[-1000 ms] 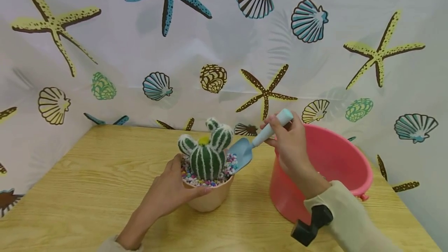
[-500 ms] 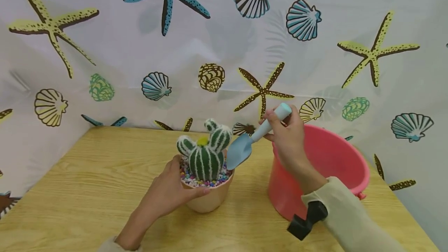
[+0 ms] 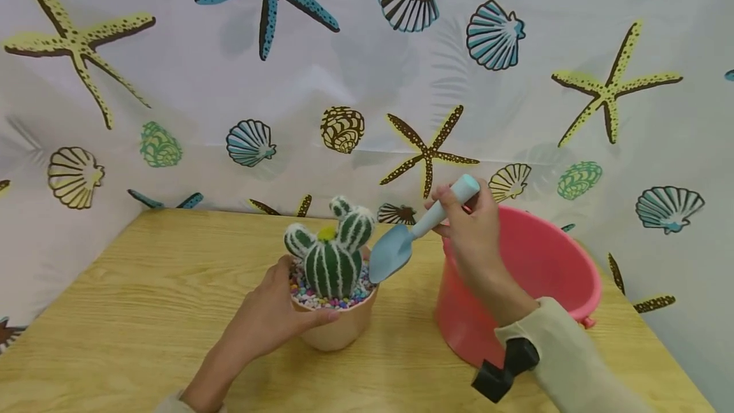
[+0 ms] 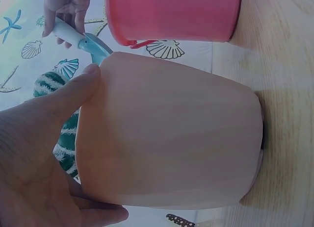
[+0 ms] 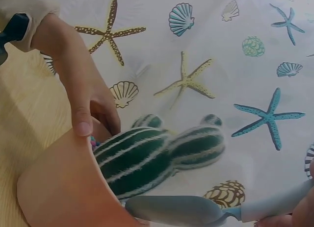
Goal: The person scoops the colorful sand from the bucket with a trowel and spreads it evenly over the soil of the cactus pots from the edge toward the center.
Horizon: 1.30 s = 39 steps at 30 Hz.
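Observation:
A green-and-white woolly toy cactus (image 3: pixel 333 266) stands in a peach flowerpot (image 3: pixel 338 330) on the table. Small multicoloured pebbles (image 3: pixel 321 301) surround its base. My left hand (image 3: pixel 266 311) grips the pot at its rim, thumb along the near side and fingers round the left. In the left wrist view the thumb (image 4: pixel 81 89) lies at the rim of the pot (image 4: pixel 171 138). My right hand (image 3: pixel 473 228) holds a light-blue trowel (image 3: pixel 391 253) by its handle. The blade slants down to the pot's right rim, beside the cactus.
A red bucket (image 3: pixel 467 324) stands right of the pot, behind my right forearm. The wooden table (image 3: pixel 143 311) meets a hanging cloth (image 3: pixel 344 69) printed with starfish and shells at the back. A black device (image 3: pixel 504 371) is strapped at my right wrist.
The trowel's blade has come away from the pebbles to the rim, and more of its face shows. The pebbles heaped against it earlier now lie lower. My left hand keeps its hold.

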Tool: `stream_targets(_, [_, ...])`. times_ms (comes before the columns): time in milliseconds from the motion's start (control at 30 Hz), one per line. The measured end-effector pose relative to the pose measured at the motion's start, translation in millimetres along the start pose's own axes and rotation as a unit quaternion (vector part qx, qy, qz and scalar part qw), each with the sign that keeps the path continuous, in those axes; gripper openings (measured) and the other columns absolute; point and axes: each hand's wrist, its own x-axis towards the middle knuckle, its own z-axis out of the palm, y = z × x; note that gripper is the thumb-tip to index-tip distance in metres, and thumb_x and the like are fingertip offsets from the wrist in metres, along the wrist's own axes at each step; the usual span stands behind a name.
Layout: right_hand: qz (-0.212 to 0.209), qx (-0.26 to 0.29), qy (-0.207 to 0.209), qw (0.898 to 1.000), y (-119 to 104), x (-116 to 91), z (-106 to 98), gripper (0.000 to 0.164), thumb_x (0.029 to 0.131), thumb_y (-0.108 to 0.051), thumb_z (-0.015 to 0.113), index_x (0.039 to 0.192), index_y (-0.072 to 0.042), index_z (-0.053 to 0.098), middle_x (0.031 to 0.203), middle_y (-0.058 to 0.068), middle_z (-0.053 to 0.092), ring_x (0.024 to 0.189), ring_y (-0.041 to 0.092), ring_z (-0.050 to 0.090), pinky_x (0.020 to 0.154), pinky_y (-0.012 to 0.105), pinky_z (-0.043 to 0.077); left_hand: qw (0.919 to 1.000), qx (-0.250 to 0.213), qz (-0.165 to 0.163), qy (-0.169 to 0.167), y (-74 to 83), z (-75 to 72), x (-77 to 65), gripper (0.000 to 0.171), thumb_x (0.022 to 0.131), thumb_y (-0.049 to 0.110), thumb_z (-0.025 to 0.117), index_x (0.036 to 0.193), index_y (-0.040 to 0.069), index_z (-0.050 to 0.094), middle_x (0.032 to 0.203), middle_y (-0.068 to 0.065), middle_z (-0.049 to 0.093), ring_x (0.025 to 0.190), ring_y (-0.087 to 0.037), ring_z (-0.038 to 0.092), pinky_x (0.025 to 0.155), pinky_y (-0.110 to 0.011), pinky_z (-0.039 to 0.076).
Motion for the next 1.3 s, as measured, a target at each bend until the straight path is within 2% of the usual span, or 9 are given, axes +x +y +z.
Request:
stream_targets(200, [-0.01,-0.012,0.009,1.0,-15.1,3.2,-18.3,0.01,0.097,-0.017,0.054,0.102,-0.012,0.047,0.097,0.004,0.058,0.087,0.011,0.067,0.075,0.035,0.058,0.9997,-0.019,0.013,-0.006,-1.2,-1.0,0.1,0.119,0.07,0.065,0.072,0.151,0.003,0.011,0.146,-0.028,0.033,0.126,-0.048,0.044,0.096,-0.059,0.042])
stream_targets(367, [-0.036,-0.009,0.024,0.999,-24.9,4.5,-38.7,0.012,0.097,-0.023,0.054,0.1,-0.013,0.047,0.098,0.004,0.056,0.087,0.011,0.067,0.072,0.033,0.058,0.999,-0.03,0.033,-0.009,-1.7,-1.2,0.0,0.12,0.072,0.063,0.072,0.153,0.007,0.005,0.149,-0.027,0.028,0.13,-0.047,0.04,0.098,-0.061,0.04])
stream_targets(500, [-0.043,0.006,0.042,0.998,-29.2,3.4,-51.6,0.015,0.096,-0.023,0.056,0.101,-0.012,0.047,0.097,0.005,0.057,0.085,0.011,0.068,0.069,0.028,0.058,0.9992,-0.023,0.028,-0.015,-2.5,-1.8,-1.8,0.119,0.072,0.064,0.072,0.152,0.004,0.007,0.149,-0.027,0.027,0.13,-0.048,0.039,0.098,-0.061,0.04])
stream_targets(800, [-0.048,0.068,0.077,0.994,-38.7,4.4,-77.5,0.017,0.095,-0.019,0.057,0.103,-0.008,0.048,0.098,0.008,0.056,0.084,0.013,0.068,0.067,0.027,0.058,0.9992,-0.022,0.024,-0.024,-3.5,-4.1,-3.6,0.121,0.072,0.064,0.071,0.153,0.004,0.004,0.15,-0.029,0.025,0.13,-0.049,0.04,0.098,-0.06,0.04])
stream_targets(1033, [-0.057,0.074,0.089,0.992,-44.4,5.5,-100.5,0.032,0.09,-0.024,0.062,0.111,-0.007,0.046,0.103,0.009,0.055,0.086,0.016,0.069,0.066,0.029,0.057,0.9994,-0.01,0.019,-0.027,-3.0,-4.0,-2.6,0.123,0.072,0.065,0.071,0.153,0.004,0.001,0.149,-0.031,0.025,0.127,-0.05,0.041,0.097,-0.06,0.041])
stream_targets(1300, [-0.054,0.064,0.112,0.99,-40.1,8.5,-120.5,0.03,0.091,-0.023,0.061,0.112,-0.008,0.046,0.102,0.008,0.054,0.084,0.014,0.068,0.063,0.026,0.057,0.9993,-0.01,0.021,-0.03,-2.1,-5.0,-2.1,0.122,0.072,0.064,0.071,0.152,0.004,0.002,0.147,-0.031,0.028,0.127,-0.049,0.042,0.097,-0.06,0.041])
